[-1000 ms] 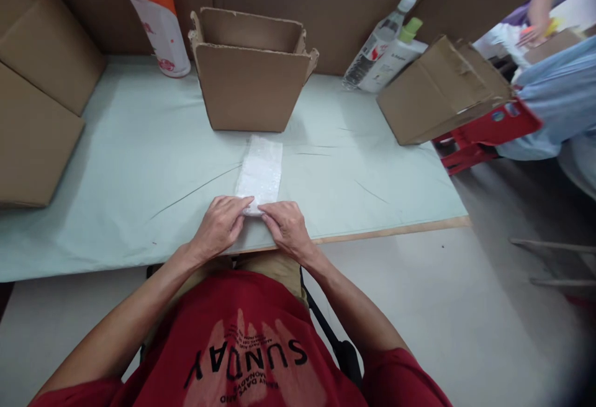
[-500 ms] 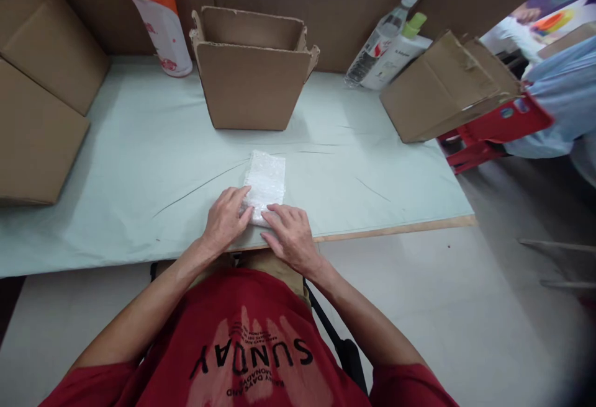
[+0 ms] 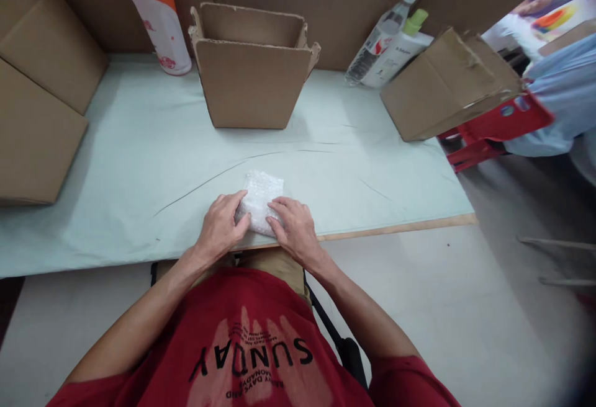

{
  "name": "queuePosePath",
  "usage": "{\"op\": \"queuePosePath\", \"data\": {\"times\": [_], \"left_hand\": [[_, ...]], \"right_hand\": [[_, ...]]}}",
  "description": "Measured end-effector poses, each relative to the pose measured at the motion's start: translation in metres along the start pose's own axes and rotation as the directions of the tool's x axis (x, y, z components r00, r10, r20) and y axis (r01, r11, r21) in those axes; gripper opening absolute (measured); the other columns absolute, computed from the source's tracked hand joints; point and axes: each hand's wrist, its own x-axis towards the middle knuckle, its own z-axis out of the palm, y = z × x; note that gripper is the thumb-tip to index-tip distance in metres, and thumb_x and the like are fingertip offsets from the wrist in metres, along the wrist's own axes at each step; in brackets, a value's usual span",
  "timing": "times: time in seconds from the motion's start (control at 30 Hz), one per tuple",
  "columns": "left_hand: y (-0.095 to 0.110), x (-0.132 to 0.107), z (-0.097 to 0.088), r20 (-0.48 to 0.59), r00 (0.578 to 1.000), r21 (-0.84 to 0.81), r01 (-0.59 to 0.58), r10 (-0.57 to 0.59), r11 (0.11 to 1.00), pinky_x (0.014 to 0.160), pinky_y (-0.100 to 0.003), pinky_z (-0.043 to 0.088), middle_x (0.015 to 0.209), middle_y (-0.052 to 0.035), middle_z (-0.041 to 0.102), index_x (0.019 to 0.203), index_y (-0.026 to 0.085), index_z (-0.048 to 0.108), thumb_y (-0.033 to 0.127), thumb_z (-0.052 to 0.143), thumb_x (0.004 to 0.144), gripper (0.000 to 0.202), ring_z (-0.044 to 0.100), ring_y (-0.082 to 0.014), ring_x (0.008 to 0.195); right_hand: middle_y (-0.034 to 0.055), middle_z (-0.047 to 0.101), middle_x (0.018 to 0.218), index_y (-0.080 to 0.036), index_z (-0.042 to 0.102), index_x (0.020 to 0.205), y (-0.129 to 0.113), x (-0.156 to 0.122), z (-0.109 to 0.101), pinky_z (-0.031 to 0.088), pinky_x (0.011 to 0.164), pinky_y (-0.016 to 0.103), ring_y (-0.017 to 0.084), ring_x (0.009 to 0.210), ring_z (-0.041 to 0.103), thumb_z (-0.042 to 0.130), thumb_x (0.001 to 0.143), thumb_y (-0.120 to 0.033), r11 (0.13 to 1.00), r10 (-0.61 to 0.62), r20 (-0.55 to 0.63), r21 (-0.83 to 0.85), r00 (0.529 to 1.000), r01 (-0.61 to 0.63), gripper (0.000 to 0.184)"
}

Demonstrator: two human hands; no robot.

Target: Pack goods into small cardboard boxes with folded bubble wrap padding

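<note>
A small piece of folded bubble wrap [image 3: 261, 199] lies on the cloth-covered table [image 3: 125, 140], close to its front edge. My left hand [image 3: 222, 222] holds its left side, with thumb and fingers bent around the edge. On the opposite side, my right hand [image 3: 296, 226] grips the right edge, thumb nearer me and fingers over the top. Whether anything is wrapped inside cannot be seen.
An open cardboard box [image 3: 254, 84] stands behind the bubble wrap. Larger cartons [image 3: 37, 134] are at left, beside an orange-topped bottle [image 3: 161, 28]. A clear bottle [image 3: 379, 38], a white bottle [image 3: 395, 56] and a tilted box [image 3: 442, 87] stand right, near a red stool [image 3: 507, 118] and another person's blue clothing [image 3: 563, 90].
The bubble wrap looks shorter: its far end has come nearer to me, folded or rolled over. Both hands have moved slightly apart and now grip its sides.
</note>
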Motion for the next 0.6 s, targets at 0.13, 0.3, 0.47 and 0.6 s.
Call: {"op": "queuePosePath", "data": {"times": [0.13, 0.3, 0.47, 0.6], "left_hand": [[-0.001, 0.010, 0.007, -0.073, 0.997, 0.061, 0.025, -0.020, 0.998, 0.099, -0.048, 0.049, 0.105, -0.0147, 0.069, 0.128, 0.011, 0.062, 0.030, 0.056, 0.089, 0.044, 0.061, -0.0306, 0.104], [0.004, -0.010, 0.004, -0.119, 0.938, -0.487, 0.231, -0.326, 0.842, 0.097, -0.045, 0.051, 0.121, -0.0136, 0.065, 0.136, 0.017, 0.052, 0.039, 0.066, 0.083, 0.059, 0.064, -0.0260, 0.107], [0.024, -0.025, 0.010, 0.166, 0.855, -0.934, 0.296, -0.491, 0.201, 0.099, -0.038, 0.050, 0.116, -0.0094, 0.070, 0.121, 0.017, 0.058, 0.029, 0.078, 0.067, 0.059, 0.067, -0.0233, 0.108], [0.035, -0.022, 0.014, 0.250, 0.855, -0.963, 0.266, -0.454, -0.029, 0.088, -0.032, 0.053, 0.093, -0.0031, 0.075, 0.098, 0.016, 0.066, 0.023, 0.079, 0.061, 0.040, 0.069, -0.0188, 0.089]], "right_hand": [[0.0162, 0.067, 0.130, -0.019, 0.066, 0.123, -0.009, 0.009, -0.001, 0.047, 0.088, 0.047, 0.033, 0.109, 0.061, 0.069, 0.090, -0.033, 0.961, -0.143, 0.063, -0.229, 0.988, 0.154, 0.035], [0.0150, 0.071, 0.124, -0.016, 0.063, 0.126, 0.000, 0.020, 0.006, 0.048, 0.090, 0.043, 0.031, 0.108, 0.064, 0.064, 0.090, -0.019, 0.994, -0.019, 0.094, -0.107, 0.995, 0.029, 0.036], [0.0070, 0.073, 0.109, -0.018, 0.061, 0.125, -0.009, 0.019, 0.011, 0.052, 0.077, 0.031, 0.021, 0.090, 0.067, 0.056, 0.097, -0.037, 0.876, 0.161, 0.105, 0.442, 0.981, -0.191, 0.034], [0.0071, 0.072, 0.108, -0.020, 0.067, 0.113, -0.026, 0.011, 0.013, 0.050, 0.091, 0.037, 0.023, 0.099, 0.066, 0.055, 0.097, -0.044, 0.874, 0.092, 0.057, 0.473, 0.994, -0.109, 0.031]]}}
